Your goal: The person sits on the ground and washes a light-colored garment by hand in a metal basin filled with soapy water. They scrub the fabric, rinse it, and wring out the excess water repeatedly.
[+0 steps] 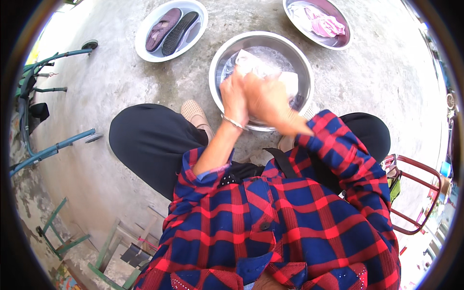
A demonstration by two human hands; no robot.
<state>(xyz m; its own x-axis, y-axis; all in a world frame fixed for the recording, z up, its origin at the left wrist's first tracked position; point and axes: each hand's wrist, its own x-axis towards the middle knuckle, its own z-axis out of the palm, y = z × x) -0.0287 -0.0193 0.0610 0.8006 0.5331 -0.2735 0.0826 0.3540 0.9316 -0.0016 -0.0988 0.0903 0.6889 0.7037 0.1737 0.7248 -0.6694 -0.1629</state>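
A round metal basin [308, 92] stands on the floor in front of me, between my feet, with sudsy-looking water inside. White cloth [253, 63] lies in it and rises up to my fingers. My left hand [234, 98] is closed on the cloth at the basin's near left side. Pressed close beside it, my right hand [268, 100] also grips the cloth, slightly smeared by motion. Both hands are held together above the near rim, and they hide part of the cloth.
At the far left, a white basin [140, 44] holds a pair of dark shoes [180, 32]. Another basin [344, 44] at the far right contains pink and white cloth [326, 24]. A blue wheeled frame [58, 146] stands left; a red metal frame [437, 193] is at right.
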